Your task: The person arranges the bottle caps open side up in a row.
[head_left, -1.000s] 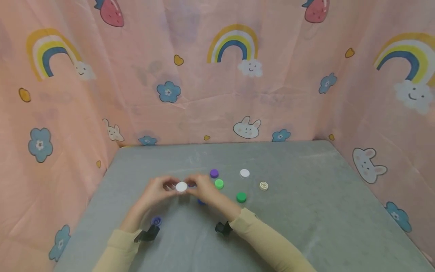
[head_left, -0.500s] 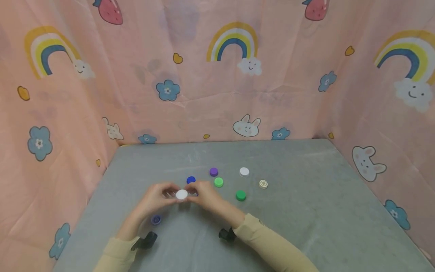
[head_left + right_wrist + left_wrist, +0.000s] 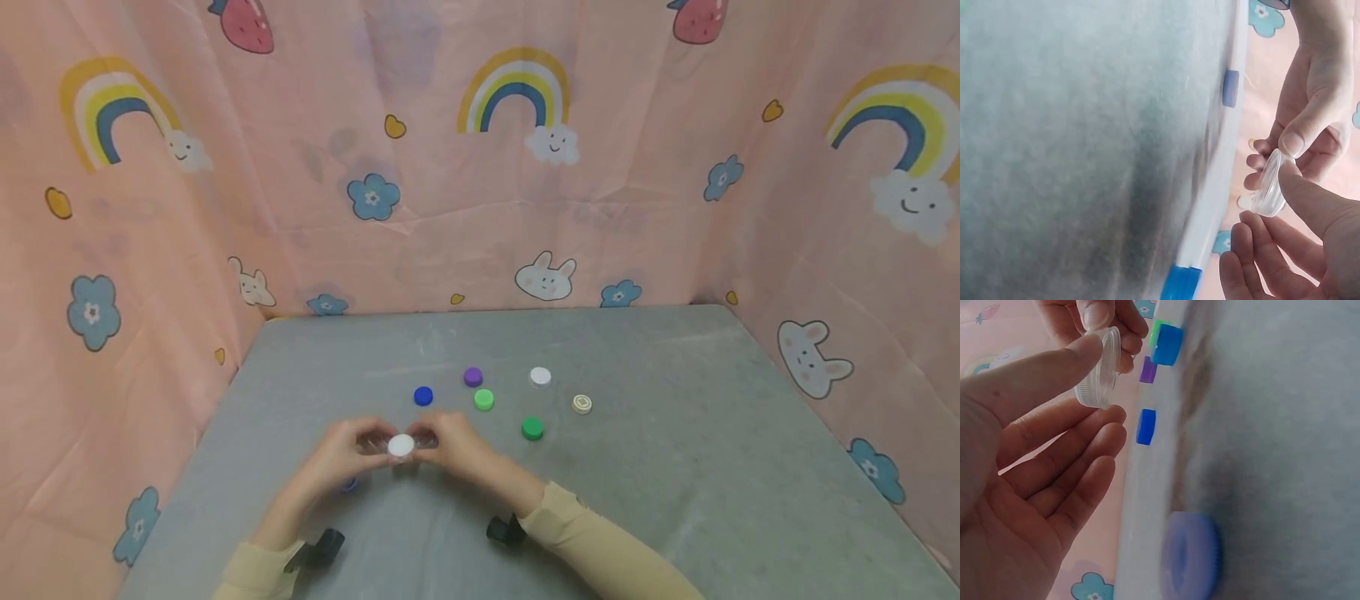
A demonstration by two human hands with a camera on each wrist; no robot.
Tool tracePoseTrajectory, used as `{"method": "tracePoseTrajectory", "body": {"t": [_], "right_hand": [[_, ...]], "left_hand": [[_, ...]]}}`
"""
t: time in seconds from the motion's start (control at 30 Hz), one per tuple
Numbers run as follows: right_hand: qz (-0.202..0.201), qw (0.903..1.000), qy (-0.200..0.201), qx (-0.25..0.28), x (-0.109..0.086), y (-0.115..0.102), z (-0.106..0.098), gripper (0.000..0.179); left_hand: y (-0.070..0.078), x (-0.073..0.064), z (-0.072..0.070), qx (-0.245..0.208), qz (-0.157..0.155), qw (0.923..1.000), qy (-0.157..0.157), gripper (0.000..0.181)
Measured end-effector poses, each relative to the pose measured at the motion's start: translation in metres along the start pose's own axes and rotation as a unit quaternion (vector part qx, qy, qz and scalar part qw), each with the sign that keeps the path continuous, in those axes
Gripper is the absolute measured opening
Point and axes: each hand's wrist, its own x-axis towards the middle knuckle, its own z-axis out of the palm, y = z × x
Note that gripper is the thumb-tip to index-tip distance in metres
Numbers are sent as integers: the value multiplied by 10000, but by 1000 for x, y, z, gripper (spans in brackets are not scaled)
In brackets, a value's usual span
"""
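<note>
A white, translucent ribbed bottle cap (image 3: 401, 446) is held up above the table between both hands. My left hand (image 3: 337, 454) pinches it from the left, thumb (image 3: 1035, 378) on its face and fingers at its lower edge. From the other side my right hand (image 3: 461, 450) pinches the same cap (image 3: 1269, 187), with its thumb against it. A lavender cap (image 3: 1191, 556) lies on the table by the left hand, mostly hidden behind it in the head view. A bright blue cap (image 3: 1180, 282) lies near the right hand, hidden in the head view.
On the grey table (image 3: 660, 500) lie several caps: dark blue (image 3: 423, 396), purple (image 3: 473, 377), light green (image 3: 483, 400), green (image 3: 532, 428), white (image 3: 540, 377) and a cream patterned one (image 3: 582, 404). A pink printed curtain (image 3: 480, 208) borders the table's back and sides.
Both hands have moved toward the person, carrying the white cap with them. The dark blue cap behind them has come into full view, while the lavender cap has become mostly covered.
</note>
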Motion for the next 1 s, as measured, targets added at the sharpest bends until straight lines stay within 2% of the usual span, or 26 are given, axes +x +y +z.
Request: {"method": "tracePoseTrajectory", "body": {"t": [0.3,0.63,0.87,1.0], "right_hand": [[-17,9998,-139,171,-6,-1,6,26],[22,9984,-205,526,-8,1,9,26],[132,9959,-236,863,-7,5,8,25],[92,9963,-162,843,-7,5,7,24]], "left_hand": [[0,-9,3,-460,-252,9985,-185,29],[0,-12,4,-520,-451,9972,-291,28],[-3,-11,5,-590,-439,9968,-307,26],[-3,-11,6,-798,-464,9953,-278,25]]}}
